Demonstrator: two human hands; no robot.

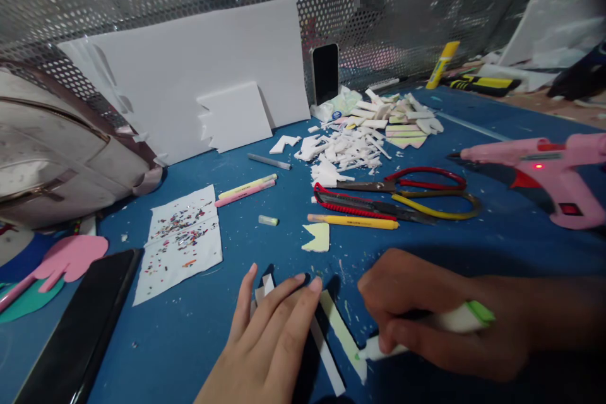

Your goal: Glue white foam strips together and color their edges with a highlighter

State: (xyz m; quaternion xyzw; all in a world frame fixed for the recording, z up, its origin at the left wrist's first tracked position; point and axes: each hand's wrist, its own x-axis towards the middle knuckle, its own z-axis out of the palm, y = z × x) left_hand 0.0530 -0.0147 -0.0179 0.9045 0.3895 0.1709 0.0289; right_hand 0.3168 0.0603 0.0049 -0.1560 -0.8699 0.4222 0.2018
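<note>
My right hand (pixel 426 315) is closed round a white marker (pixel 454 320) with a green end. The marker's tip touches the lower end of a pale green strip (pixel 343 331). My left hand (pixel 279 328) lies with fingers spread over a white strip (pixel 327 356) beside the green one, and another pale piece shows partly beneath its fingers. Just beyond the hands sits a small pale yellow notched piece (pixel 317 237). An orange marker (pixel 354 221) lies behind that piece.
Scissors (pixel 430 186), a red cutter (pixel 350 202) and a pink glue gun (pixel 544 164) lie at the right. White scraps (pixel 355 145) are heaped behind. A bead-covered paper (pixel 182 240), a phone (pixel 80 328) and a bag (pixel 61 151) are at left. A white board (pixel 189 69) leans at the back.
</note>
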